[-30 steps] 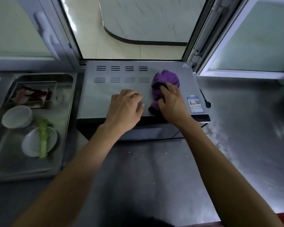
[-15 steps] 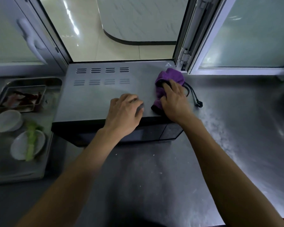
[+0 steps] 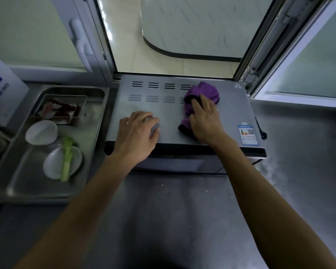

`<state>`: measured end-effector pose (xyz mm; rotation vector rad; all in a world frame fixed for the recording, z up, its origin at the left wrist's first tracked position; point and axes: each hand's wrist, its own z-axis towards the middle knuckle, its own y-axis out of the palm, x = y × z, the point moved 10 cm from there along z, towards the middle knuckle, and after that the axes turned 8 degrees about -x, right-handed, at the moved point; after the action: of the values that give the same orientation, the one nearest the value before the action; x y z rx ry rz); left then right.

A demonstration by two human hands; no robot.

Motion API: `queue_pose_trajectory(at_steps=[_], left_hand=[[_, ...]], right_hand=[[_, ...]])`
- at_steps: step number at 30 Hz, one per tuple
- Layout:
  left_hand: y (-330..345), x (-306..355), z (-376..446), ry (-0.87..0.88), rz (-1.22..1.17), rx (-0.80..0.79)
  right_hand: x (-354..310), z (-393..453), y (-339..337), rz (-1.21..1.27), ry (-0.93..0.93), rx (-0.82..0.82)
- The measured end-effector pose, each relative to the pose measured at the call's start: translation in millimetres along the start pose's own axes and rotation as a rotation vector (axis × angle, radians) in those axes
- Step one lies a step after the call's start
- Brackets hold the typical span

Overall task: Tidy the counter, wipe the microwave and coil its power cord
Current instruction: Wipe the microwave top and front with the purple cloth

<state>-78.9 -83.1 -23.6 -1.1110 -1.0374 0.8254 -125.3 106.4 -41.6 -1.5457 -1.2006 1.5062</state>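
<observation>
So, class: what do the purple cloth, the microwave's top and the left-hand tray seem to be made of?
Purple cloth: soft fabric, probably microfibre; it bunches in folds. Microwave top: sheet metal, matt grey, with punched vent slots. Tray: likely stainless steel; shiny with rounded pressed corners.

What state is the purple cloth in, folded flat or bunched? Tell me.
Bunched: the purple cloth lies crumpled on the microwave, pressed by the right hand.

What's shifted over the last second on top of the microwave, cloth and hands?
The right hand has slid the purple cloth to the right edge of the microwave top and back toward the middle, gripping it throughout. The left hand stays pressed on the front of the top. The tray of dishes is unchanged.
</observation>
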Motion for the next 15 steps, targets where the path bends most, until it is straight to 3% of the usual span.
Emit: queue_pose_trajectory(at_steps=[15], left_hand=[[-29.7,-120.6,-39.9,-0.065,-0.052,0.069]], right_hand=[[-158.2,36.6,58.0,-0.023,-0.124,-0.036]])
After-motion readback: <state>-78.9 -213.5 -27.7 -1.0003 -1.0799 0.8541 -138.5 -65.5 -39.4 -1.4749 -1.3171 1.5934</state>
